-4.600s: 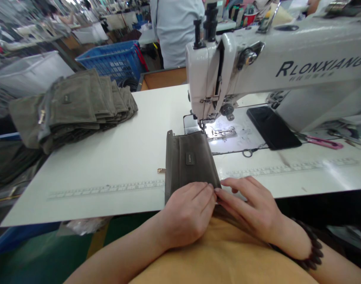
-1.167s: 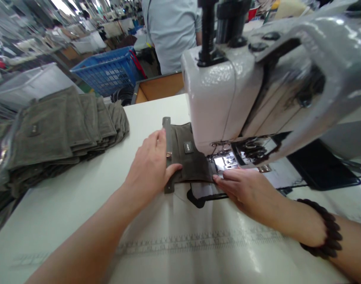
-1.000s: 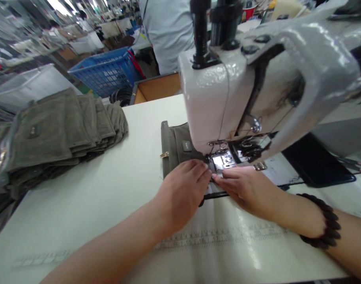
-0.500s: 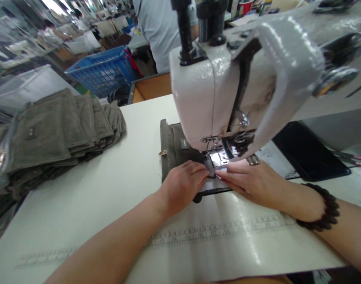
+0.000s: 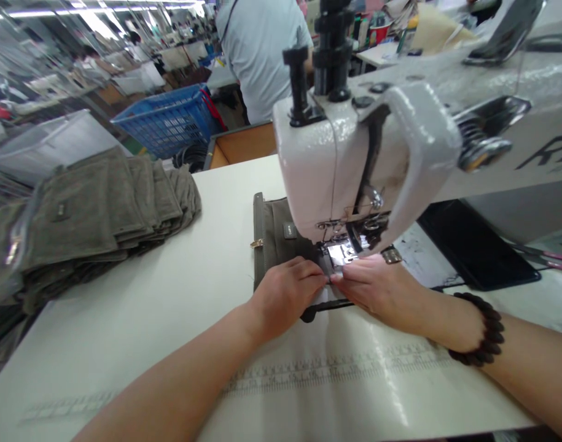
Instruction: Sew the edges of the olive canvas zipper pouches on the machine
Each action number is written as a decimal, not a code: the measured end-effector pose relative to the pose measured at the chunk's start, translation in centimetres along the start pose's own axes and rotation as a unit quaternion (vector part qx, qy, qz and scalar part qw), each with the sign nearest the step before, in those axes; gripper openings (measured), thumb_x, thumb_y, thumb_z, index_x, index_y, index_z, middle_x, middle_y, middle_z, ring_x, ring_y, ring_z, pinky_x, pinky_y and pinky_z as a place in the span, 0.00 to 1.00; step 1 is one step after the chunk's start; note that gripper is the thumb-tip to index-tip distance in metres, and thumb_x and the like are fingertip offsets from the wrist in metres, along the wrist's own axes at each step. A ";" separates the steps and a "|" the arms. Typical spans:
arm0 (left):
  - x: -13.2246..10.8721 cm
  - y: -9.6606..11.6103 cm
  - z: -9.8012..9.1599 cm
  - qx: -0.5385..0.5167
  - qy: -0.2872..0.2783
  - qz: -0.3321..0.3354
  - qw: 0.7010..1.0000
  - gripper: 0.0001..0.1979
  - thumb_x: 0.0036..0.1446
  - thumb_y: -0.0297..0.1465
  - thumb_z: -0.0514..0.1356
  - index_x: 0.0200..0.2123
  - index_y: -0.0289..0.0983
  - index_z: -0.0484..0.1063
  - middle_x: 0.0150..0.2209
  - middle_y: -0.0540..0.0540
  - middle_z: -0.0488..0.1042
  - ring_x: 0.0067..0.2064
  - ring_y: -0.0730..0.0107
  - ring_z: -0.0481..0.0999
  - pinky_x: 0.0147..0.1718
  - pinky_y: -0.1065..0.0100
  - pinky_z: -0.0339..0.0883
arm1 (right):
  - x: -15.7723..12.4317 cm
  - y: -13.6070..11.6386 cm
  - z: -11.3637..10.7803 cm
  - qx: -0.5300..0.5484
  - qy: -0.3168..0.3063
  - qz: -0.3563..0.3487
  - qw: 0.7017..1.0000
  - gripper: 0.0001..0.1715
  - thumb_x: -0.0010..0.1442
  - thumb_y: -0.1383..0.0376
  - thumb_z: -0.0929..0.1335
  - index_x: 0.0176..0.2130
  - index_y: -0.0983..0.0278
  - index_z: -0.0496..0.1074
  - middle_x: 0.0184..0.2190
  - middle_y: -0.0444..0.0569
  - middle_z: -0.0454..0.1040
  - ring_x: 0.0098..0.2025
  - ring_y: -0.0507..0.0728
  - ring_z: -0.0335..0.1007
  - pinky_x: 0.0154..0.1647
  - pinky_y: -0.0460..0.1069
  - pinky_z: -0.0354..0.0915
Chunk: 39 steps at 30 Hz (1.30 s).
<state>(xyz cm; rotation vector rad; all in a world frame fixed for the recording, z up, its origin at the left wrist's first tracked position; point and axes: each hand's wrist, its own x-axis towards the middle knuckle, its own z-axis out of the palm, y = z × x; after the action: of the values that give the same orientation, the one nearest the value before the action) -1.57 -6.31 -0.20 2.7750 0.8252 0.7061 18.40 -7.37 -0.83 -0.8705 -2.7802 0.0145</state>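
Note:
An olive canvas bag piece (image 5: 277, 248), with a small dark label and a metal clasp at its left edge, lies under the white sewing machine (image 5: 306, 169). Its right part is hidden by the machine head and my hands. My left hand (image 5: 290, 293) rests on it with fingers closed, fingertips pinching close to the lit presser foot (image 5: 341, 253). From the other side, my right hand (image 5: 384, 291), with a dark bead bracelet at the wrist, presses its closed fingers on the work. The fingertips of both hands nearly meet. A dark bound edge shows below them.
A stack of olive canvas pieces (image 5: 96, 209) lies at the left of the white table (image 5: 170, 344). A printed ruler (image 5: 308, 373) runs along the front. A black phone (image 5: 478, 245) and scissors (image 5: 545, 256) lie right. Beyond are a blue crate (image 5: 170, 120) and a person (image 5: 262, 58).
My right hand has shifted a little left, its fingertips now closer to my left hand's. The camera view has tilted upward slightly. Both hands stay on the canvas piece.

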 end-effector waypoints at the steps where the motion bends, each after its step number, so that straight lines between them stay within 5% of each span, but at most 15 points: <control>1: -0.1 0.0 0.0 -0.001 -0.002 0.004 1.000 0.10 0.58 0.25 0.51 0.32 0.32 0.72 0.32 0.45 0.74 0.34 0.69 0.72 0.33 0.69 0.71 | 0.0 0.0 -0.1 0.000 -0.005 -0.003 1.000 0.14 0.61 0.71 0.57 0.32 0.67 0.69 0.26 0.47 0.65 0.28 0.53 0.58 0.30 0.50 0.54; 13: 0.0 -0.8 0.0 0.035 -0.071 -0.010 0.997 0.09 0.56 0.24 0.54 0.39 0.31 0.71 0.38 0.46 0.73 0.40 0.67 0.70 0.40 0.68 0.70 | -0.1 -0.4 0.2 -0.081 0.035 -0.013 0.996 0.18 0.64 0.70 0.54 0.42 0.73 0.69 0.24 0.48 0.65 0.27 0.53 0.59 0.26 0.50 0.52; 20: 0.9 -1.7 0.2 0.062 -0.086 -0.048 0.993 0.08 0.56 0.25 0.55 0.38 0.34 0.71 0.38 0.47 0.73 0.40 0.68 0.70 0.41 0.69 0.69 | 0.1 -0.3 0.1 -0.061 0.055 -0.004 0.997 0.18 0.64 0.70 0.54 0.35 0.69 0.70 0.21 0.46 0.63 0.25 0.52 0.57 0.24 0.50 0.50; 39: 1.4 -2.0 0.2 0.073 -0.110 -0.081 0.988 0.09 0.56 0.25 0.54 0.40 0.32 0.70 0.42 0.45 0.72 0.44 0.65 0.70 0.43 0.68 0.67 | 0.1 -0.3 0.2 -0.052 0.034 0.017 0.998 0.18 0.64 0.69 0.54 0.39 0.70 0.70 0.23 0.47 0.65 0.25 0.53 0.60 0.24 0.50 0.53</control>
<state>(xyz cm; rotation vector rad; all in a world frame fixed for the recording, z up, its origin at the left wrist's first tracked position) -1.37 -3.90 -0.40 2.8018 1.0789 0.3171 18.14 -7.55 -0.94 -0.9262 -2.7233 -0.1527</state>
